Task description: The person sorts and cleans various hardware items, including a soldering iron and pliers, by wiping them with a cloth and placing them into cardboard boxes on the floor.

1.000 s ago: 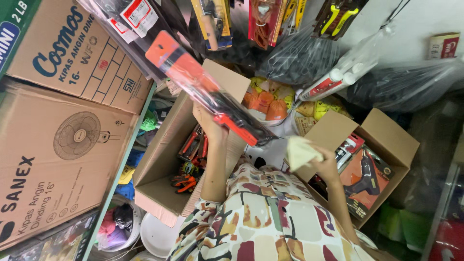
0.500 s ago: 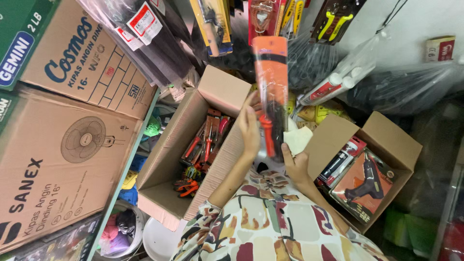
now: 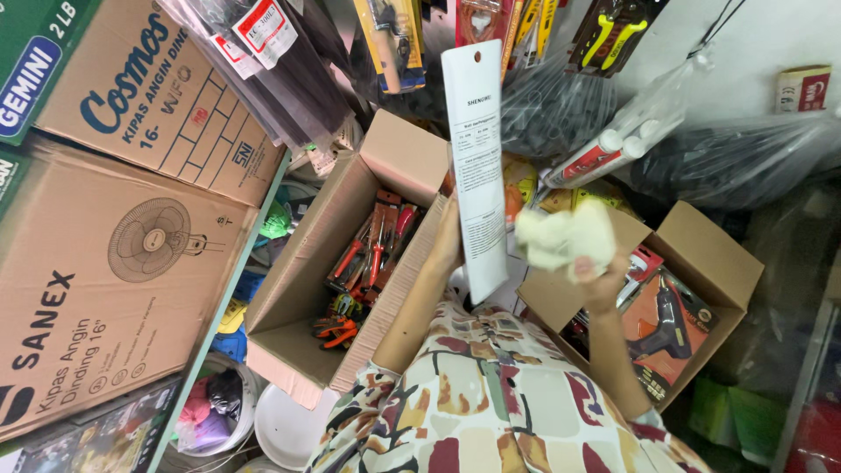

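The left hand [image 3: 448, 245] held a long white card [image 3: 477, 166] upright, its printed back facing the camera. The right hand [image 3: 597, 278] gripped a pale cloth [image 3: 565, 235] just beside it. Open cardboard boxes [image 3: 302, 289] of red-handled tools [image 3: 372, 250] sat below.

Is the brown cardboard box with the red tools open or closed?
Open. The flaps of the cardboard box stand up and outward, and the red-handled tools inside it are plainly visible from above.

White wall [image 3: 745, 52], stacked fan cartons [image 3: 114, 263], hanging packaged tools [image 3: 613, 31]
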